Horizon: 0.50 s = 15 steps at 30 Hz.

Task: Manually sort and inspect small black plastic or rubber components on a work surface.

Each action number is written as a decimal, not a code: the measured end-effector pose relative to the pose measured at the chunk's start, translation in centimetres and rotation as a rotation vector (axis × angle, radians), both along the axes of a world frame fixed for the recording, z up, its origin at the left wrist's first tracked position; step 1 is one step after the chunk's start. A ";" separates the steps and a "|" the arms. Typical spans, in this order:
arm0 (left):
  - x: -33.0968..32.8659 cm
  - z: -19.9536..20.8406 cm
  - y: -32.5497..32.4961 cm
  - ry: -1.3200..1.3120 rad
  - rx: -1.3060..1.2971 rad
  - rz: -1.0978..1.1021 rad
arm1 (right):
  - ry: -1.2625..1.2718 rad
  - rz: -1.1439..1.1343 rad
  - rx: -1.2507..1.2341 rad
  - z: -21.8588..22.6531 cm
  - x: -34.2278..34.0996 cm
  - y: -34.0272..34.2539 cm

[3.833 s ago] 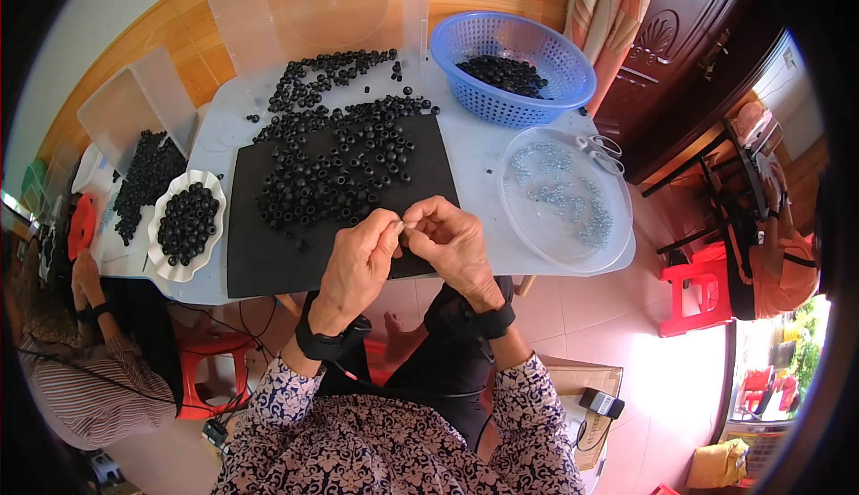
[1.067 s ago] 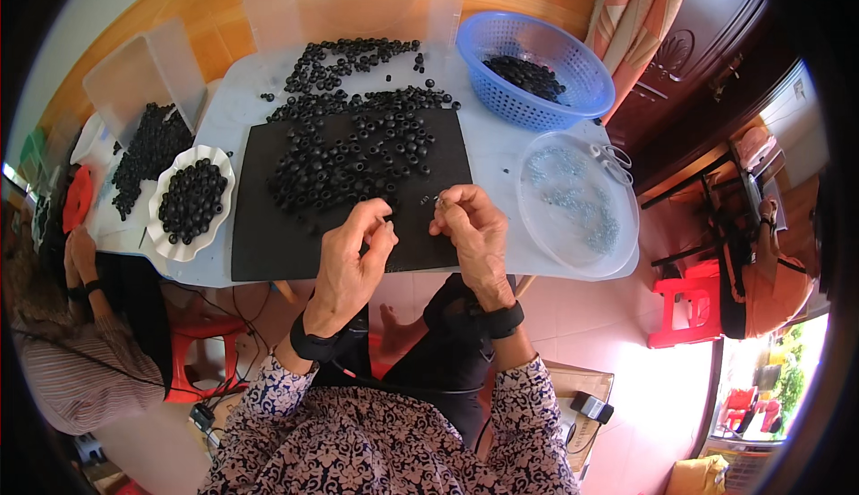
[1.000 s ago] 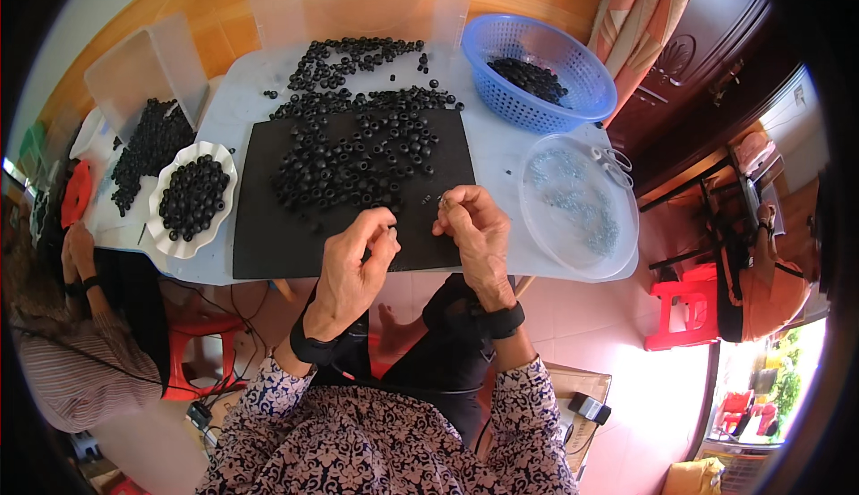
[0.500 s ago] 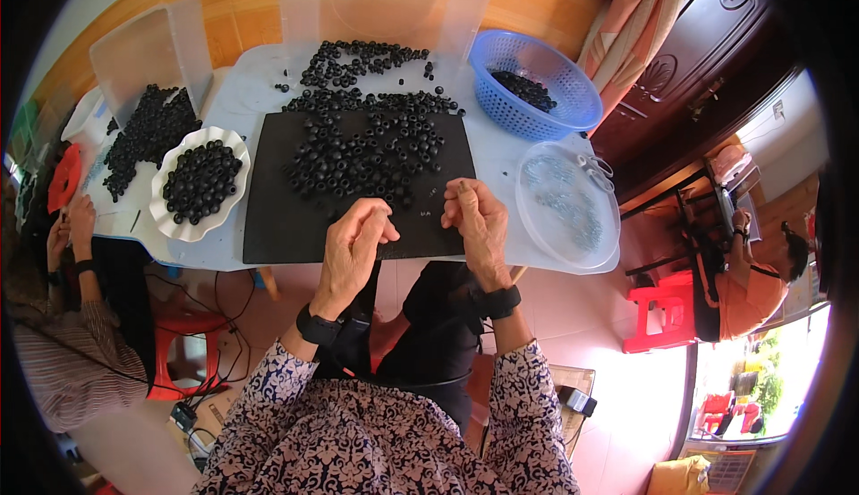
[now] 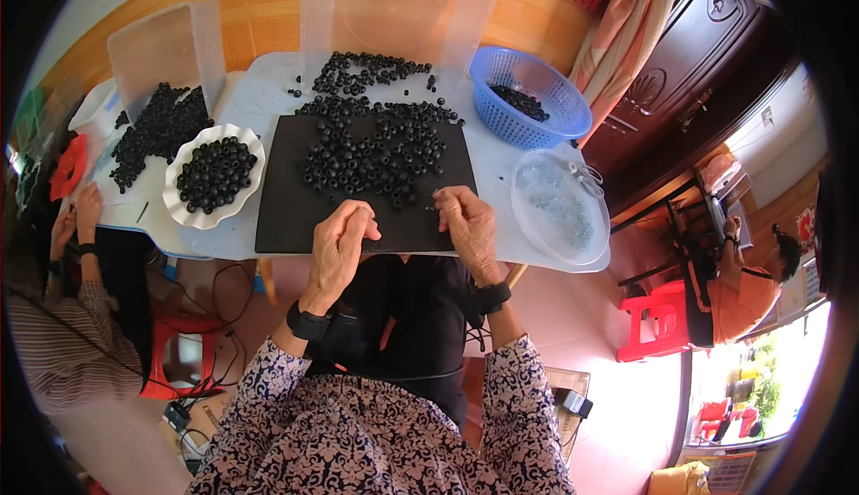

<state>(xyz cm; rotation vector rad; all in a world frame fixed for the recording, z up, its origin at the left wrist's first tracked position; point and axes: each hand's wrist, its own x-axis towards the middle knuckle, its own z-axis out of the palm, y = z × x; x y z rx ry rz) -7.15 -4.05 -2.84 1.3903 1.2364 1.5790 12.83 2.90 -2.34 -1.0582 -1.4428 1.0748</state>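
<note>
Black beads [image 5: 371, 160] lie at twelve o'clock on my black mat [image 5: 282, 195], tiny pale bits [image 5: 429, 208] at four. My right hand [image 5: 467, 224] curls beside the bits, my left hand [image 5: 342, 243] at seven, fingers bent; whether either pinches anything, I can't tell. Small pieces want light fingertips. Clear round tray [image 5: 548, 240] at three, white scalloped dish [image 5: 171, 193] at nine.

Here's the bare left hand [image 5: 343, 243], fingers curled over the near edge of a flat black rectangular mat [image 5: 282, 220], and the bare right hand [image 5: 467, 229], folded by its right edge, any pinch hidden from us! Beyond them spread small round black beads [image 5: 371, 162], between a white scalloped dish [image 5: 172, 193], heaped with more, and a round translucent plastic tray [image 5: 586, 256] near a blue perforated plastic basket [image 5: 501, 115].
</note>
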 end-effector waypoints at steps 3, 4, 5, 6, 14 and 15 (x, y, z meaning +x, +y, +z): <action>-0.1 0.4 0.4 0.067 -0.044 -0.001 | -0.261 -0.010 0.277 0.2 -0.9 -0.5; -0.1 0.3 0.4 0.061 -0.043 -0.003 | -0.268 -0.012 0.278 0.2 -1.0 -0.6; 0.0 0.1 0.4 0.057 -0.056 -0.028 | -0.296 0.004 0.271 0.3 -1.0 -0.9; 0.0 0.0 0.4 0.054 -0.067 -0.053 | -0.323 0.020 0.265 0.4 -1.0 -1.1; 0.4 -0.4 1.2 0.141 -0.074 -0.025 | -0.436 0.017 0.410 -0.1 -2.0 -2.2; 0.6 -0.6 1.6 0.165 -0.008 0.011 | -0.469 0.014 0.443 -0.2 -2.2 -2.4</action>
